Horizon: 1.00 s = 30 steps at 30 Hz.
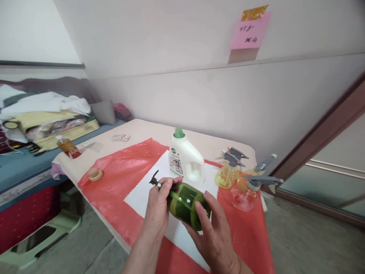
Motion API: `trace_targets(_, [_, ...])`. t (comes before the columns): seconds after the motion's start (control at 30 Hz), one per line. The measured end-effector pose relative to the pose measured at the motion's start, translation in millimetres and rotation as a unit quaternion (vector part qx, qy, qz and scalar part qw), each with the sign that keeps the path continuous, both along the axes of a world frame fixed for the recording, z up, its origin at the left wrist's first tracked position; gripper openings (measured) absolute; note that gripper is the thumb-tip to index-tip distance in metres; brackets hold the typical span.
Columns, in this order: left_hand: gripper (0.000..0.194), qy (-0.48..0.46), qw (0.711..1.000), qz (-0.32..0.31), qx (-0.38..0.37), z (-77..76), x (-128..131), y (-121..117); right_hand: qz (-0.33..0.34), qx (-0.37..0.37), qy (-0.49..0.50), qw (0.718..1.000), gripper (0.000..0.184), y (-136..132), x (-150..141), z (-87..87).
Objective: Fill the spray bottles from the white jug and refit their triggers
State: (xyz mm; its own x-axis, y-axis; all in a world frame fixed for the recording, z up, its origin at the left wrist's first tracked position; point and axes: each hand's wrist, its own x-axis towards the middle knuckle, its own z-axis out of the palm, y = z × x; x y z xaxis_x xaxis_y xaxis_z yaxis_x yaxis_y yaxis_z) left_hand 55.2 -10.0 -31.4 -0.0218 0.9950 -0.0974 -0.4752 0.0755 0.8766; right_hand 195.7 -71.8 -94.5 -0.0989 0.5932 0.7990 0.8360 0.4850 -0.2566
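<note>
The person is handling the green pump bottle (186, 205) with both hands, raising it on the near side of the white jug (185, 158). The bottle is leaning well over, its black pump head (155, 179) pointing to the left of the jug and its base to the right. The left hand (158, 201) is closing narrowly around the neck end; the right hand (212, 232) is spreading wider, its fingers wrapping the base end.

The step in hand appears to be holding and turning the bottle; whether the pump is being twisted, I cannot tell. From this pose, any next move would seem to call for the left hand to be steadying the neck while the right is carrying the base, since the smooth body could be slipping.

The jug is standing upright on a white sheet (139, 198), which is lying over a red sheet (122, 167) on the counter (148, 129). Clear spray bottles (243, 199) are standing to the jug's right, and a small round item (95, 174) is lying well to its left.
</note>
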Motion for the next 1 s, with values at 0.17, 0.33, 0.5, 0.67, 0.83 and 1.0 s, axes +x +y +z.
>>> trace_targets(0.17, [0.024, -0.006, 1.000, 0.016, -0.004, 1.9, -6.9, 5.6, 0.170, -0.261, 0.366, 0.877, 0.067, 3.5, 7.3, 3.8])
trace_targets(0.33, [0.024, -0.032, 0.998, -0.061, 0.009, 6.5, -12.4, 5.8, 0.317, -0.511, 0.656, 0.456, 0.060, 11.0, 11.5, 19.9])
trace_targets(0.5, [0.023, -0.010, 0.999, -0.038, 0.008, 5.8, -11.6, 5.5, 0.359, -0.494, 0.608, 0.507, 0.056, 7.8, 4.2, 24.8])
trace_targets(0.67, [0.028, -0.036, 0.999, 0.007, -0.021, 3.3, -8.2, 5.8, 0.195, -0.271, 0.319, 0.887, 0.077, 2.7, 3.2, 9.1])
trace_targets(0.83, [0.031, -0.077, 0.996, 0.022, -0.044, 1.3, -5.5, 7.5, 0.101, -0.036, 0.036, 0.994, 0.083, -4.0, 8.4, -3.3])
trace_targets(1.0, [0.028, -0.078, 0.996, -0.001, -0.034, 3.4, -14.8, 8.8, 0.261, -0.361, 0.493, 0.747, 0.055, 1.3, 9.5, 10.0])
